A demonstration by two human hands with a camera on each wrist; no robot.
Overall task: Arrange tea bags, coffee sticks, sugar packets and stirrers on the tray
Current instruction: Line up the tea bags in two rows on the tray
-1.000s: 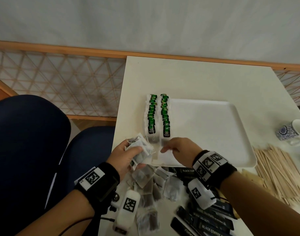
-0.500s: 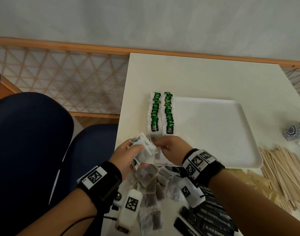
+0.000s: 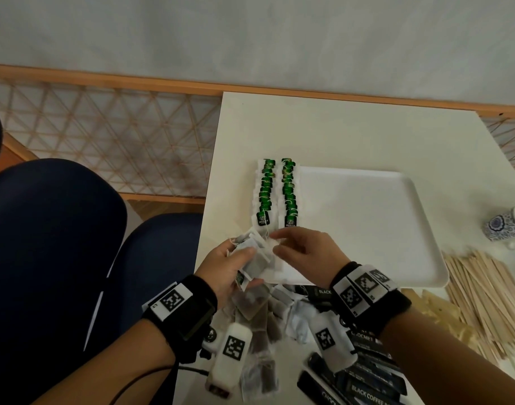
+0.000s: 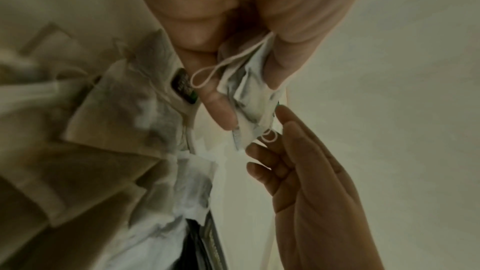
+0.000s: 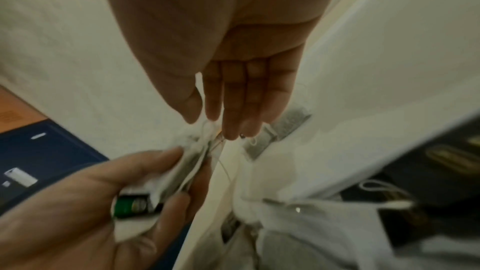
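Observation:
My left hand (image 3: 236, 260) grips a bunch of tea bags (image 3: 255, 260) just off the near left corner of the white tray (image 3: 367, 223). Thumb and fingers clamp the tea bags (image 4: 249, 98) in the left wrist view. My right hand (image 3: 276, 241) meets it from the right. In the right wrist view its thumb and forefinger tips pinch the top edge of one tea bag (image 5: 205, 132) in the bunch. Two rows of green-tagged tea bags (image 3: 276, 194) lie along the tray's left side. Loose tea bags (image 3: 259, 317) are heaped under my wrists.
Black coffee sticks (image 3: 367, 384) lie at the table's near edge. Wooden stirrers (image 3: 490, 293) are piled at the right, with tan sugar packets (image 3: 437, 305) beside them. A blue-patterned cup (image 3: 507, 229) stands at the far right. A dark blue chair (image 3: 60, 244) is at the left.
My right hand has come back from the tray's near left corner to the bunch in my left hand and now has its fingertips on one bag.

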